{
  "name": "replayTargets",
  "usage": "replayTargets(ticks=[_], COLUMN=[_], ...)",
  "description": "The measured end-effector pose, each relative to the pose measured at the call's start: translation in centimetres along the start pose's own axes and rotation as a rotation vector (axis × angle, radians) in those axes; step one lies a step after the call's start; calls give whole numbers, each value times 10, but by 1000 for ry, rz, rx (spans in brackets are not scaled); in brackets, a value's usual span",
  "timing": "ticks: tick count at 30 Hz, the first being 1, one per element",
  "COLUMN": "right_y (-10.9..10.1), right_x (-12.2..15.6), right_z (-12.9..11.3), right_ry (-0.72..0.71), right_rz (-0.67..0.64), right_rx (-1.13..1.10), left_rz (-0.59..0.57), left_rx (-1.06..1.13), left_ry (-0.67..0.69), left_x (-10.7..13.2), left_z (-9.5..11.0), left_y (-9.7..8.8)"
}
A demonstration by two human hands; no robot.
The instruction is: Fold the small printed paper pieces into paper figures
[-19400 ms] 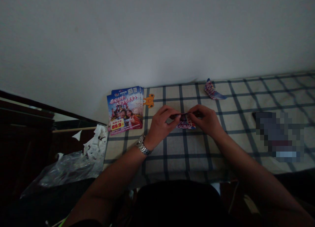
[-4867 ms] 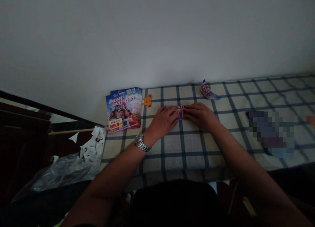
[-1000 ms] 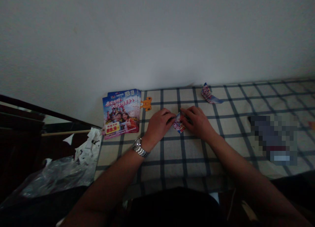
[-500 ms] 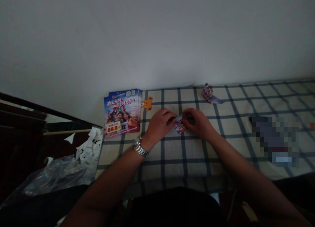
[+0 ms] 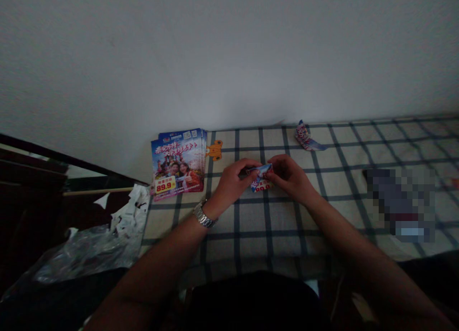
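Note:
Between my two hands is a small folded flyer (image 5: 263, 177), blue and white with red print and part of "89.9" showing. My left hand (image 5: 234, 180), with a metal watch on the wrist, pinches its left side. At the right edge, the thumb and fingers of my right hand (image 5: 289, 178) close on it. A stack of matching flyers (image 5: 178, 166) lies to the left of my hands. Beyond my right hand sits another folded, bent flyer (image 5: 305, 137) near the wall.
A checked cloth (image 5: 247, 221) covers the table, which meets a pale wall (image 5: 229, 53). To the right lies a dark, pixelated object (image 5: 394, 202). Clear plastic (image 5: 89, 252) and torn white paper (image 5: 131, 211) are at the lower left. An orange bear figure (image 5: 215, 150) shows beside the stack.
The folded flyer has turned between my fingers, and more of its printed face and number shows. Both hands have shifted slightly; the stack and the other folded flyer stay put.

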State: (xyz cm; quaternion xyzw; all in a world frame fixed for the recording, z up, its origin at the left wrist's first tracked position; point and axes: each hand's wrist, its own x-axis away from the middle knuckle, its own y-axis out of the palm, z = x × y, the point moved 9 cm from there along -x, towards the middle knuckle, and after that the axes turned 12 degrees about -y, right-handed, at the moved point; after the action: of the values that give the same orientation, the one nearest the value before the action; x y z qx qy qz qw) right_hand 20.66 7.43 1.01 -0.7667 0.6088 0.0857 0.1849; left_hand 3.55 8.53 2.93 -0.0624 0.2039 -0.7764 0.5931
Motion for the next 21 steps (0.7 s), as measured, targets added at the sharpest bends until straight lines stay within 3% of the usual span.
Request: replayTargets(ticks=[6, 21], right_y=[2, -3], right_x=[1, 2], right_z=[-3, -4], right_ry=[85, 89], right_rz=[-17, 3], right_rx=[-6, 101], left_rz=[-17, -62], left_rx=[96, 129], left_ry=[-30, -64], left_x=[-1, 0], left_z=[-4, -8], left_y=[1, 6])
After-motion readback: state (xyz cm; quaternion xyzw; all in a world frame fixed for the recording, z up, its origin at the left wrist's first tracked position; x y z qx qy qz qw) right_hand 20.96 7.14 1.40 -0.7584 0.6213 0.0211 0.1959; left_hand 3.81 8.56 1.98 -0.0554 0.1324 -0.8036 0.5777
